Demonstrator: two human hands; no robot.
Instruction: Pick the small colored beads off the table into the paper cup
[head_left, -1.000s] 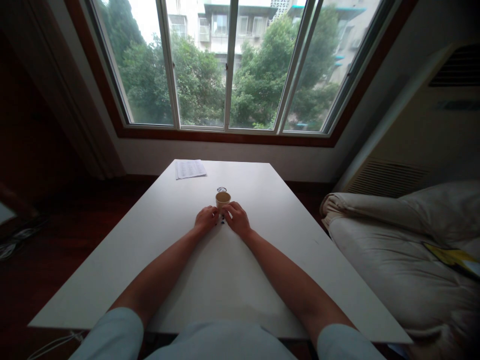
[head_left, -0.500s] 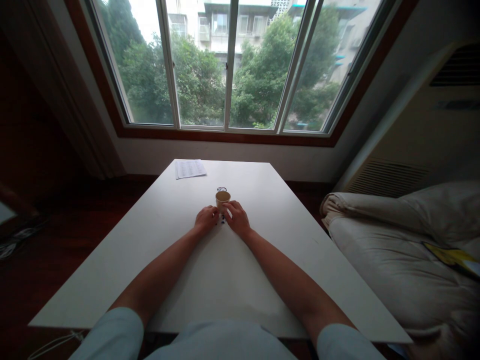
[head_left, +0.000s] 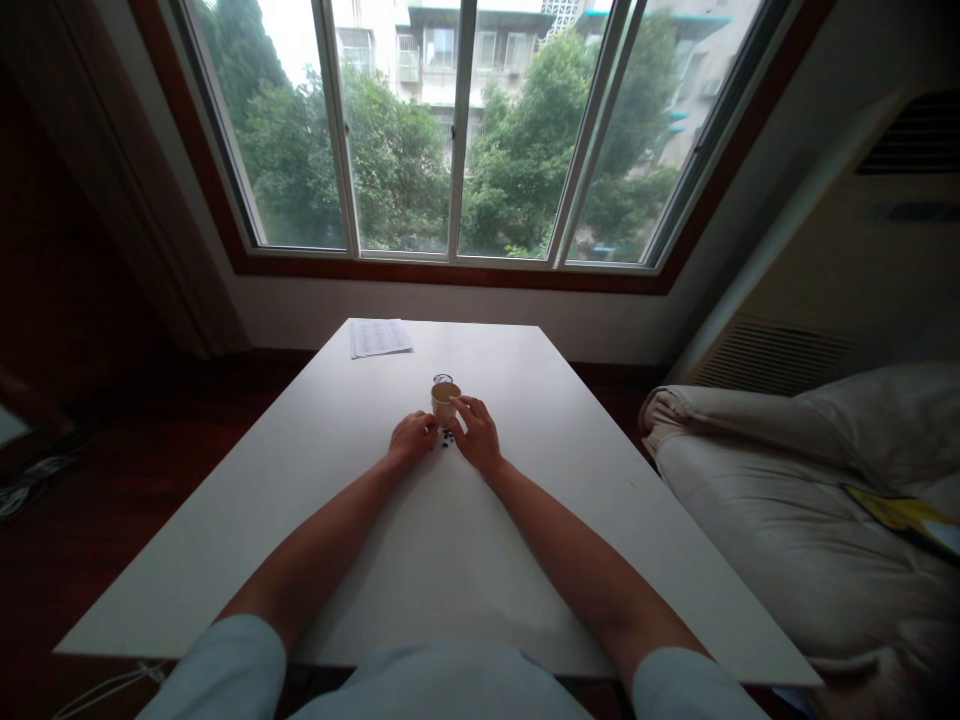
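Observation:
A small tan paper cup (head_left: pixel 443 409) stands upright on the white table (head_left: pixel 570 520). My left hand (head_left: pixel 412 436) rests on the table at the cup's left side with its fingers curled together; what they hold, if anything, is hidden. On the other side, my right hand (head_left: pixel 475 430) has its fingers stretched to the cup's near right rim, the thumb lower and apart from them. Several tiny dark beads (head_left: pixel 447 440) lie on the table between my hands, just in front of the cup. Behind the cup lies a thin dark loop (head_left: pixel 443 378), perhaps a string.
Printed paper sheets (head_left: pixel 381 338) lie at the table's far left corner. A beige sofa (head_left: pixel 780 520) stands close along the right. Beyond the table is a wide window (head_left: pixel 457 150), and a curtain (head_left: pixel 142 200) hangs at left.
My right fingers have risen slightly to the cup's rim, and the gap to the thumb is wider. More of the beads show. My left hand has hardly moved.

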